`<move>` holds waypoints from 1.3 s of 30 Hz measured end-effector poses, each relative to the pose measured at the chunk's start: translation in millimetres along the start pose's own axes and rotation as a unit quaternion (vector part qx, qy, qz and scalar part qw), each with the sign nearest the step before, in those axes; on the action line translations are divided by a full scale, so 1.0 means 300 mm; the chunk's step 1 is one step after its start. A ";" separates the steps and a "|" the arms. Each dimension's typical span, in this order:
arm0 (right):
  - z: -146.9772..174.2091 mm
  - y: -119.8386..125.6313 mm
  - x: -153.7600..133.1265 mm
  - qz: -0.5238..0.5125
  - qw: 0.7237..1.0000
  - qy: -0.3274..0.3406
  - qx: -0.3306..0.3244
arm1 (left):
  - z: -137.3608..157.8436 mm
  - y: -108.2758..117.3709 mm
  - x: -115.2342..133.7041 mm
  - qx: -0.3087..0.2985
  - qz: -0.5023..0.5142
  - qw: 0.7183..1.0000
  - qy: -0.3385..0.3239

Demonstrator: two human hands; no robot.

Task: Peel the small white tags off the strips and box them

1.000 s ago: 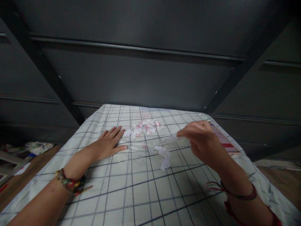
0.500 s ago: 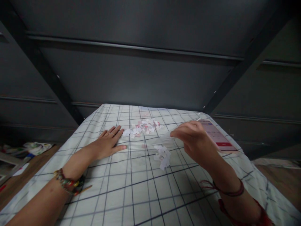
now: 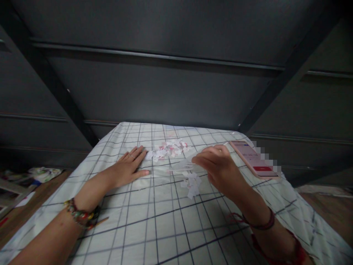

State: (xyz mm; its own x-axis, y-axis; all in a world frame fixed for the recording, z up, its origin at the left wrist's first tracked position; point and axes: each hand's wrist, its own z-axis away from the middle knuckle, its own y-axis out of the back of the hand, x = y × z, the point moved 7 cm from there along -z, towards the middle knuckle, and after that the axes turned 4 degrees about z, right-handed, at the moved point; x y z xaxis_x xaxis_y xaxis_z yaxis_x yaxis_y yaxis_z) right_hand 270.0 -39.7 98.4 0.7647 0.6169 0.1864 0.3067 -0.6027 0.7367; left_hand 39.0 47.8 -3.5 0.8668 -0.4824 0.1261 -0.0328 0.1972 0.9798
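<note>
My left hand [image 3: 128, 165] lies flat on the checked cloth, fingers spread, its thumb at the left end of a thin, clear plastic bag [image 3: 176, 166]. Pinched in my right hand [image 3: 216, 162] is the raised right side of this bag-like plastic; its exact shape is hard to make out. Behind it spreads a loose pile of torn white and pinkish paper scraps [image 3: 168, 149]. A smaller heap of white paper scraps [image 3: 191, 186] sits on the near side, just below the right fingers.
A phone [image 3: 253, 158] with a lit screen lies to the right of my right hand. The white checked cloth [image 3: 132, 228] covers the table. Dark grey panels [image 3: 165, 92] rise behind it. Assorted items [image 3: 42, 173] are at floor level on the left.
My right hand has shifted a little left, bringing the plastic's held edge with it and showing more of the phone. My left hand stays nearly in place.
</note>
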 end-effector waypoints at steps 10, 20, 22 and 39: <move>0.007 0.026 0.015 0.027 0.999 -0.013 -0.019 | 0.012 0.001 0.020 -0.001 0.001 1.000 -0.016; 0.001 0.047 -0.042 -0.006 0.999 0.027 0.023 | 0.015 0.001 0.011 -0.006 0.005 1.000 0.005; 0.000 0.034 -0.030 0.029 0.999 0.023 0.019 | 0.015 0.000 0.011 -0.009 0.005 1.000 0.006; 0.020 -0.052 0.070 0.094 0.989 -0.087 -0.076 | 0.021 0.046 0.146 0.012 -0.006 0.991 -0.130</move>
State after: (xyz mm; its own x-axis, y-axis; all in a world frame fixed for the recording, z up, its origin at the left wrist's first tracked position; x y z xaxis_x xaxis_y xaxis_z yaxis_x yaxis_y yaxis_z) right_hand 284.8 -20.3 86.9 0.8897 0.3976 0.2241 0.0718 -0.6069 0.7916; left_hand 73.5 24.0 16.7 0.7103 -0.6884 0.1469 -0.0375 0.1714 0.9845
